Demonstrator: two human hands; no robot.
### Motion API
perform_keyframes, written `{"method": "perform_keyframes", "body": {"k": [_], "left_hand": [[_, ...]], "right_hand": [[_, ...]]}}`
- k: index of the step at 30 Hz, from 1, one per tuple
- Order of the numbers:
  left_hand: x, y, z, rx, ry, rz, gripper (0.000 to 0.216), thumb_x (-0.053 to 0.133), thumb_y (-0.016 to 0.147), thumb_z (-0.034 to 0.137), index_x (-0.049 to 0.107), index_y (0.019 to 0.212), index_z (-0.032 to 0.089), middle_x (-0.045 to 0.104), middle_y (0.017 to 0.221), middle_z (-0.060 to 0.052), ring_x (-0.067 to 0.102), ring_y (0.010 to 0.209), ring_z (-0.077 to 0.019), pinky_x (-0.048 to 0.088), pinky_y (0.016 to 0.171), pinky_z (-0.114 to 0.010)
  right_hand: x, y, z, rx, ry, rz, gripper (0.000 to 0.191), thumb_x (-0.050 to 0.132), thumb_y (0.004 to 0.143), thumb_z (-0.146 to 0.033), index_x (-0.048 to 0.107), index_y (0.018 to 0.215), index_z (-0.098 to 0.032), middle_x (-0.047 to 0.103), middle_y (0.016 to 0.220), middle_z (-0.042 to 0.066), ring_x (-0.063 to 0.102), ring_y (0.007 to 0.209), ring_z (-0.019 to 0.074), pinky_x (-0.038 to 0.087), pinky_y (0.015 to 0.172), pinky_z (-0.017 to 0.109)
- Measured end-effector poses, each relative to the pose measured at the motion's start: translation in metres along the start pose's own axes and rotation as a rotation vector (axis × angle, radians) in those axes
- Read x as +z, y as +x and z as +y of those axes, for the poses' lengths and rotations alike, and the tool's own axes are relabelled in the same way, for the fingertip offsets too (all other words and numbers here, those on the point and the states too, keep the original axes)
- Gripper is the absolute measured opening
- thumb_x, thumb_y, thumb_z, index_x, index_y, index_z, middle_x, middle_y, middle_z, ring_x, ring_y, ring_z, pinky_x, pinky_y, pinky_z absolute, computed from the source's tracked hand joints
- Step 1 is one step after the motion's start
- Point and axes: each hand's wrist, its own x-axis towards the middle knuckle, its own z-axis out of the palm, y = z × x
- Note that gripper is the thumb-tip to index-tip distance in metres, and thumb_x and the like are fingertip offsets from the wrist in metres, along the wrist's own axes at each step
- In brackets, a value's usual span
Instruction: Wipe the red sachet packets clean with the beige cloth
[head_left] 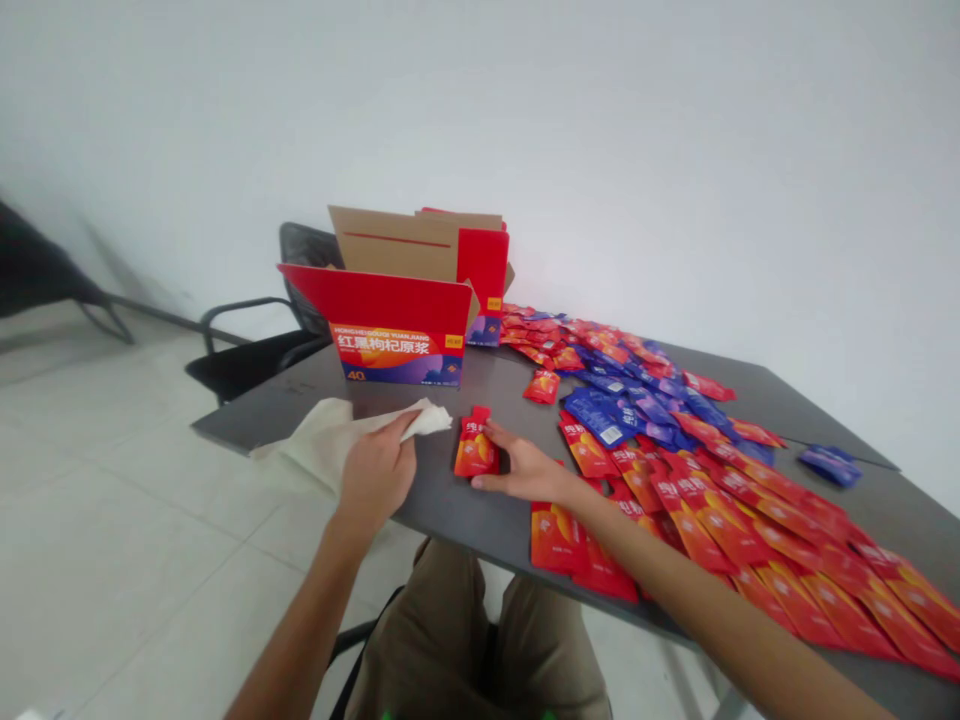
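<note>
My left hand is closed on a cream cloth, which hangs partly over the table's front edge. Flat on the table in front of me lies a red pouch with a narrow spout end. My right hand grips its right edge, thumb at the lower corner and fingers higher up. Just beyond it sits another red pouch. To the right, rows of red pouches overlap beneath and beside my right forearm.
An open red and purple carton stands at the back left, with a second open carton behind it. Blue pouches and more red ones are heaped along the back. One blue pouch lies apart at right. A black chair stands beyond the table.
</note>
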Motion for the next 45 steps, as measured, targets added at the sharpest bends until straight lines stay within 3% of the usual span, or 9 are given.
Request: {"method": "perform_keyframes", "body": {"k": [3, 6, 8, 11, 16, 25, 32, 39, 45], "left_hand": [[-0.005, 0.003, 0.015, 0.1, -0.057, -0.01, 0.044, 0.038, 0.087, 0.017, 0.056, 0.128, 0.023, 0.068, 0.118, -0.005, 0.065, 0.104, -0.0238, 0.048, 0.092, -0.035], [0.006, 0.007, 0.029, 0.222, -0.091, -0.129, 0.044, 0.04, 0.086, 0.017, 0.057, 0.126, 0.025, 0.066, 0.121, -0.003, 0.063, 0.109, -0.0225, 0.046, 0.097, -0.035], [0.016, 0.01, 0.034, 0.286, -0.091, -0.202, 0.045, 0.04, 0.086, 0.015, 0.057, 0.127, 0.025, 0.065, 0.124, -0.003, 0.061, 0.112, -0.0215, 0.044, 0.1, -0.035], [0.026, 0.01, 0.033, 0.374, -0.039, -0.287, 0.047, 0.039, 0.085, 0.014, 0.055, 0.129, 0.022, 0.058, 0.133, -0.004, 0.051, 0.125, -0.0214, 0.038, 0.107, -0.037], [0.021, 0.001, 0.021, 0.464, 0.014, -0.391, 0.052, 0.038, 0.085, 0.013, 0.05, 0.135, 0.018, 0.05, 0.14, -0.005, 0.042, 0.133, -0.0181, 0.031, 0.113, -0.034], [0.029, 0.046, 0.041, 0.443, 0.039, -0.436, 0.05, 0.04, 0.08, 0.01, 0.06, 0.125, 0.021, 0.057, 0.133, -0.004, 0.053, 0.123, -0.021, 0.037, 0.108, -0.034], [0.023, 0.008, 0.024, 0.56, 0.008, -0.419, 0.056, 0.036, 0.083, 0.011, 0.046, 0.138, 0.013, 0.046, 0.143, -0.007, 0.042, 0.133, -0.0183, 0.029, 0.114, -0.034], [0.032, 0.044, 0.035, 0.484, 0.006, -0.457, 0.054, 0.039, 0.078, 0.009, 0.058, 0.127, 0.021, 0.055, 0.135, -0.003, 0.053, 0.123, -0.0208, 0.036, 0.109, -0.035], [0.03, 0.011, 0.023, 0.547, -0.019, -0.398, 0.057, 0.036, 0.082, 0.01, 0.046, 0.138, 0.014, 0.045, 0.144, -0.006, 0.039, 0.135, -0.0177, 0.029, 0.114, -0.035]], "right_hand": [[0.002, 0.004, 0.002, -0.015, 0.064, 0.033, 0.089, 0.078, 0.061, -0.046, 0.046, 0.134, -0.007, 0.048, 0.14, 0.02, 0.045, 0.13, 0.034, 0.033, 0.109, 0.048], [0.001, 0.006, 0.005, -0.075, 0.192, 0.028, 0.059, 0.071, 0.071, -0.042, 0.058, 0.122, -0.014, 0.067, 0.115, 0.009, 0.062, 0.104, 0.0258, 0.046, 0.094, 0.04], [0.002, 0.007, 0.009, -0.103, 0.234, 0.061, 0.046, 0.067, 0.075, -0.039, 0.062, 0.115, -0.017, 0.07, 0.104, 0.004, 0.064, 0.093, 0.0215, 0.048, 0.088, 0.035], [0.005, 0.008, 0.017, -0.098, 0.249, 0.13, 0.059, 0.075, 0.066, -0.037, 0.061, 0.12, -0.016, 0.07, 0.106, 0.005, 0.064, 0.091, 0.0215, 0.048, 0.086, 0.034], [0.006, 0.008, 0.021, -0.046, 0.23, 0.119, 0.084, 0.081, 0.055, -0.031, 0.052, 0.132, -0.013, 0.065, 0.121, 0.011, 0.062, 0.105, 0.0272, 0.046, 0.093, 0.039], [0.001, 0.008, 0.02, -0.106, 0.31, 0.073, 0.067, 0.077, 0.064, -0.039, 0.059, 0.124, -0.016, 0.071, 0.096, 0.001, 0.063, 0.082, 0.0181, 0.048, 0.078, 0.028], [0.003, 0.011, 0.023, -0.06, 0.263, 0.054, 0.088, 0.083, 0.05, -0.043, 0.055, 0.129, -0.013, 0.068, 0.111, 0.007, 0.063, 0.097, 0.024, 0.046, 0.091, 0.035], [0.002, 0.01, 0.019, -0.125, 0.341, 0.061, 0.067, 0.08, 0.059, -0.039, 0.062, 0.121, -0.019, 0.072, 0.097, -0.001, 0.065, 0.089, 0.0193, 0.048, 0.085, 0.029], [0.007, 0.011, 0.023, -0.126, 0.3, 0.084, 0.075, 0.083, 0.052, -0.036, 0.061, 0.123, -0.02, 0.069, 0.114, 0.002, 0.063, 0.103, 0.0239, 0.046, 0.092, 0.033]]}}
